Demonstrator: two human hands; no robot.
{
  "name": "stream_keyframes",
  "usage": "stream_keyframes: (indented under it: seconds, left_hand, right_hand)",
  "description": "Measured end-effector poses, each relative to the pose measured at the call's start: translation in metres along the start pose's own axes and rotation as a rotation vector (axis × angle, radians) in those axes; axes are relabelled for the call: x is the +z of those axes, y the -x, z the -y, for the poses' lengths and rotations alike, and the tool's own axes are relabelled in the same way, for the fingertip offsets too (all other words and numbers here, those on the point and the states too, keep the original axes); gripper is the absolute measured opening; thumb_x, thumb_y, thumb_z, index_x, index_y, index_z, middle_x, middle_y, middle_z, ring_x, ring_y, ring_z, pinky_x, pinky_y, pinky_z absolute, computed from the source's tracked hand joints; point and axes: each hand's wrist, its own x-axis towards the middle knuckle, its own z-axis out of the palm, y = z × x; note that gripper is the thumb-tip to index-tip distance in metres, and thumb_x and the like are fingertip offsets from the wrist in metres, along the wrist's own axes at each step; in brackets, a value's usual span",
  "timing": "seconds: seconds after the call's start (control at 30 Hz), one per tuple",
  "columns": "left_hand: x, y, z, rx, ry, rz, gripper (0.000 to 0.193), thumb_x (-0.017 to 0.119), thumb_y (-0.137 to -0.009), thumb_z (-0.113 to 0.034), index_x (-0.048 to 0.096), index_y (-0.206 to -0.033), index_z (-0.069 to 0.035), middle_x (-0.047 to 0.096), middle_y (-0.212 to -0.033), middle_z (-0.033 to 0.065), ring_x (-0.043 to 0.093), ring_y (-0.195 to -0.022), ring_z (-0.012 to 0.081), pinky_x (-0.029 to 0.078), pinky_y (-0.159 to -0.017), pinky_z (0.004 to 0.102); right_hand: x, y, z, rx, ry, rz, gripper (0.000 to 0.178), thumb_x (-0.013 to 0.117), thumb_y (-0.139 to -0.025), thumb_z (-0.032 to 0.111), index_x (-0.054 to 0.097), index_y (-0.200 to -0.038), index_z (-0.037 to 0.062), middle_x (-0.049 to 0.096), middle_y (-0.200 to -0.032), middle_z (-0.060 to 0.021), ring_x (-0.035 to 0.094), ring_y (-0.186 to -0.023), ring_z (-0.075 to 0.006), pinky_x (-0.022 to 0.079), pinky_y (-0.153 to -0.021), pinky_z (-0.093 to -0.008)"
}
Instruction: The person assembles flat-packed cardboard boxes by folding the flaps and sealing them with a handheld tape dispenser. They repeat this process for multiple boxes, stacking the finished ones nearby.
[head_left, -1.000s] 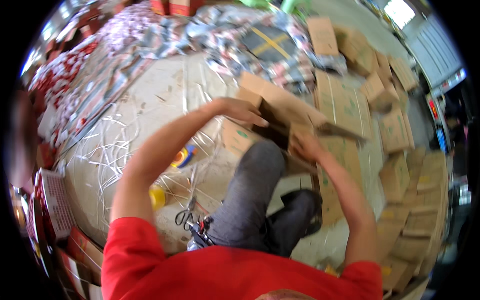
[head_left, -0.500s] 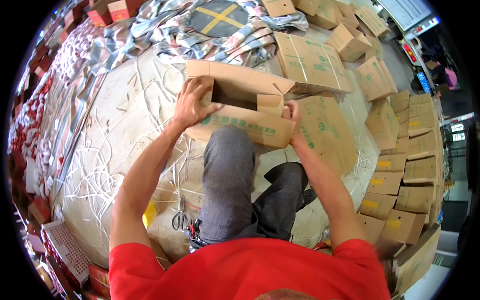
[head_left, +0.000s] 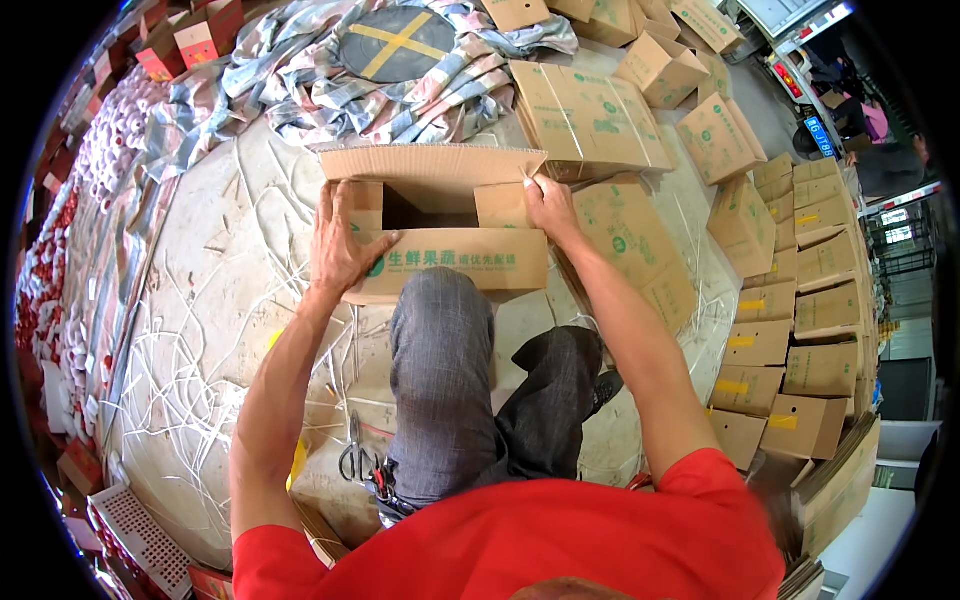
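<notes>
A brown cardboard box point(head_left: 450, 272) with green print rests against my raised knee, its near flap folded down over the front. Its far flap stands up, and the two end flaps lie inward beside the dark opening. My left hand point(head_left: 338, 240) grips the box's left end, thumb over the front panel and fingers on the outer side. My right hand point(head_left: 550, 210) pinches the far right corner, where the far flap meets the right end.
Flat cardboard point(head_left: 590, 115) bundled with straps lies ahead on the right, with another flat sheet point(head_left: 635, 240) nearer. Formed boxes point(head_left: 760, 340) stand in rows at right. White straps point(head_left: 185, 380) and scissors point(head_left: 354, 455) lie on the floor at left. A striped tarp point(head_left: 290, 90) is crumpled ahead.
The box has turned level and shifted left a little. My right hand has moved from the box's right end up to the far flap's corner. My left hand still holds the left end.
</notes>
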Motion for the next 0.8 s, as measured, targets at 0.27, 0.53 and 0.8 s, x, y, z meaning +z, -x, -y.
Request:
stream_keyframes:
  seconds: [0.27,0.53,0.8]
  left_hand:
    - [-0.003,0.0,-0.001,-0.149,-0.102,0.122,0.103,0.082,-0.076,-0.063,0.047,-0.153,-0.003,0.03,-0.164,0.0297,0.036,-0.149,0.0453,0.038,-0.12,0.0492]
    - [-0.005,0.0,-0.01,-0.144,-0.107,0.111,0.099,0.079,-0.08,-0.065,0.049,-0.152,-0.004,0.031,-0.164,0.0301,0.037,-0.15,0.0449,0.04,-0.119,0.0493]
    - [-0.001,-0.003,0.004,-0.084,-0.103,0.139,0.1,0.08,-0.081,-0.059,0.043,-0.156,-0.004,0.034,-0.162,0.0317,0.043,-0.146,0.0448,0.042,-0.117,0.0479]
  right_hand:
    - [0.008,-0.004,-0.001,-0.115,0.159,-0.037,0.035,0.055,-0.101,0.03,0.065,-0.085,0.0003,0.067,-0.084,-0.0307,0.065,-0.081,-0.0523,0.05,-0.075,-0.0592]
    - [0.016,0.028,-0.052,0.585,-0.151,-0.176,0.043,0.058,-0.103,0.036,0.061,-0.12,-0.0038,0.073,-0.104,-0.0215,0.071,-0.09,-0.0393,0.055,-0.082,-0.05]
    - [0.002,0.107,0.002,0.461,-0.816,0.297,0.061,0.068,-0.1,0.039,0.053,-0.145,0.0012,0.065,-0.131,-0.0117,0.065,-0.109,-0.0187,0.053,-0.093,-0.0363]
